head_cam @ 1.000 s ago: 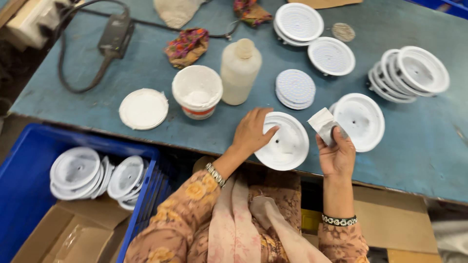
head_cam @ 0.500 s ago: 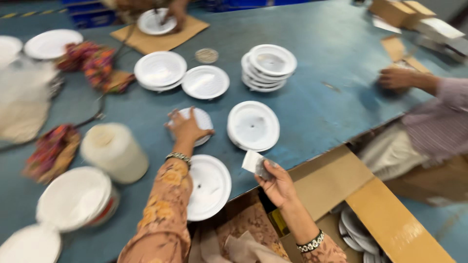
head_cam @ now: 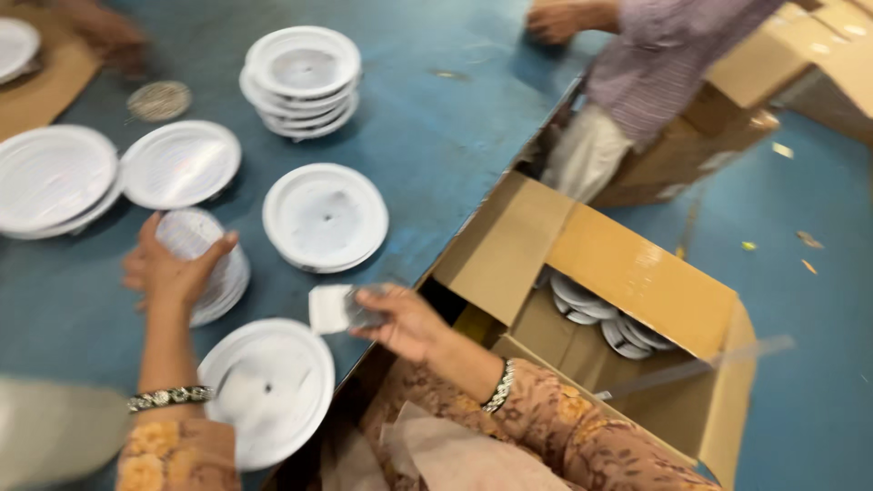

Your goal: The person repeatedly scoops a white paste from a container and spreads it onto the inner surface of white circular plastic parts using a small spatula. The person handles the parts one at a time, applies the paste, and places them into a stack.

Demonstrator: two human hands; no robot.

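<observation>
A blue table [head_cam: 436, 155] is seen from above, scattered with round white plastic discs. The left hand [head_cam: 168, 268], a beaded bracelet at its wrist, is laid over a small stack of ribbed white discs [head_cam: 214, 264] near the table's front edge, its fingers spread and curled around the top disc's rim, so the stack is touched and loosely grasped. The right hand [head_cam: 400, 320] is held just beyond the table's edge, its fingers pinched on a small white rectangular block [head_cam: 335, 307], which is blurred. A single white disc [head_cam: 268, 391] lies between the two forearms, at the table's edge. Just beyond the hands, a white disc with a raised rim [head_cam: 326, 216] lies alone; further back, a taller stack of rimmed discs [head_cam: 302, 80] and two flat discs [head_cam: 180, 164] at the left are seen. An open cardboard box [head_cam: 627, 273] stands on the floor to the right, with more white discs lying inside. At the top right, another person in a striped shirt [head_cam: 650, 55] leans over the table.
</observation>
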